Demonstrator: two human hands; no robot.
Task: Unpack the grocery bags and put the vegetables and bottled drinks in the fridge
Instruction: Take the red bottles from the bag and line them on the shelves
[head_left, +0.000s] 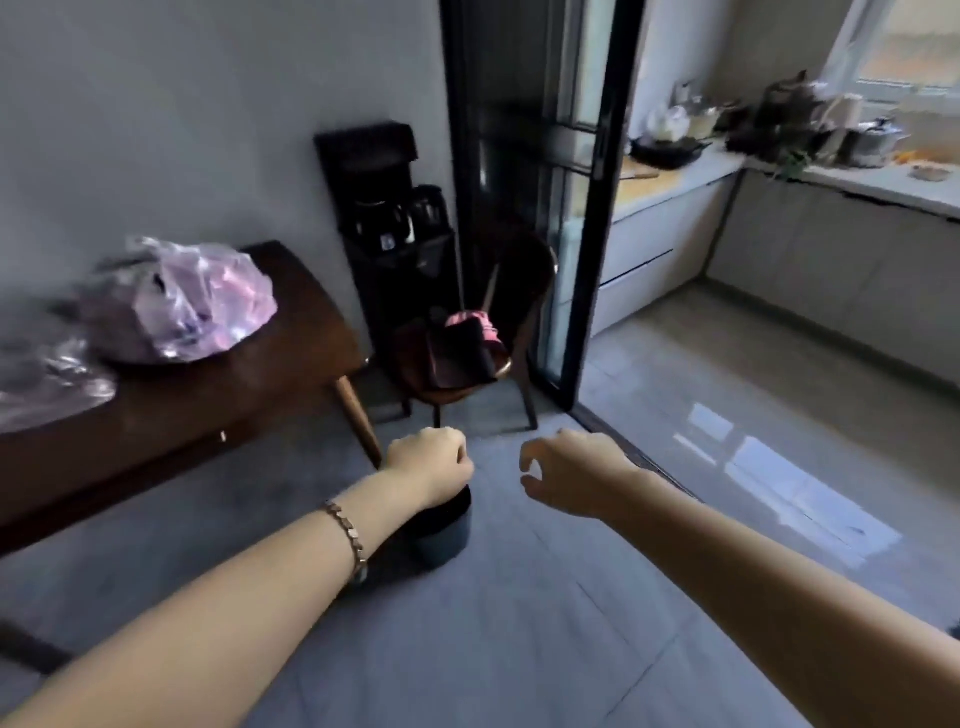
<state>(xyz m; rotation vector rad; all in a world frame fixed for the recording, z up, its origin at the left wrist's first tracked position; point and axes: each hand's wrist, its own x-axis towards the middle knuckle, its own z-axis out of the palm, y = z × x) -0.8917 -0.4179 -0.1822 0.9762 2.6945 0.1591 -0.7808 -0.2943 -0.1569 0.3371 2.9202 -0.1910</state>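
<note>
1. Both bare forearms reach forward over the grey tiled floor (519, 623). The left hand (431, 465), with a metal link bracelet (347, 535) at its wrist, is loosely curled with its fingers tucked under; it holds nothing visible.
2. The right hand (574, 475) is half curled, thumb and fingers bent toward each other with a gap between them; it is empty.
3. The task's things lie well to the left: a crumpled pink translucent plastic grocery bag (197, 301) rests full on the dark brown wooden table (249, 395), and a second, flatter clear plastic bag (47, 384) lies beside it at the frame's left edge. Their contents cannot be made out.
4. A small dark round bin (441, 535) stands on the floor beneath the left hand; a dark wooden chair (483, 332) stands beside the black-framed sliding glass door (540, 182), which opens onto a kitchen with a cluttered white counter (727, 156).
5. No fridge is in view. Judged from the empty hands, the step in hand is a walk between bags and fridge; the next move likely calls for turning left and reaching into the pink bag.
</note>
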